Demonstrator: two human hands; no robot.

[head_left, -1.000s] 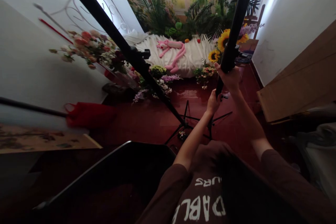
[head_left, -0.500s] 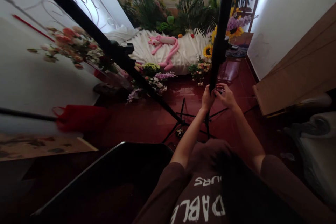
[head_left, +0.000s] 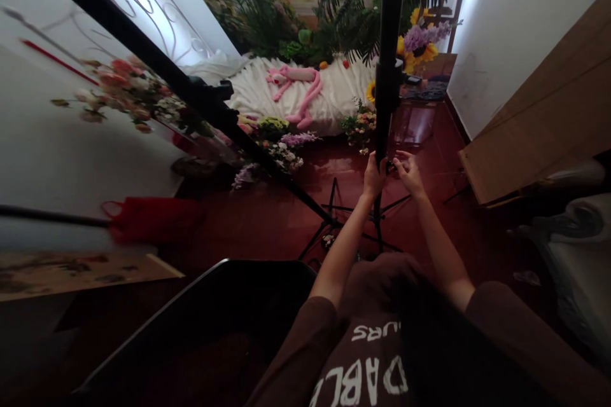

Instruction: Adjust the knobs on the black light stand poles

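A black light stand [head_left: 387, 32] rises on the right with its legs spread on the floor below. My left hand [head_left: 373, 178] is wrapped round its pole at a lower joint. On the pole's right side, my right hand [head_left: 409, 173] has thumb and fingers bent at a small dark knob [head_left: 391, 166]; the exact contact is too small to see clearly. A second black stand pole [head_left: 157, 70] slants across from the upper left, its foot close to the first stand's legs.
A draped white platform [head_left: 248, 86] holds a pink plush toy [head_left: 305, 76]. Artificial flowers [head_left: 117, 86] stand at the left. A red bag [head_left: 153, 219] hangs near a black bar. A large black container [head_left: 205, 305] is at my lower left, a wooden panel [head_left: 525, 121] at the right.
The upper part of the held pole has swung left, and both hands have shifted slightly left with it. The right fingers have changed position at the knob. My left hand keeps its grip.
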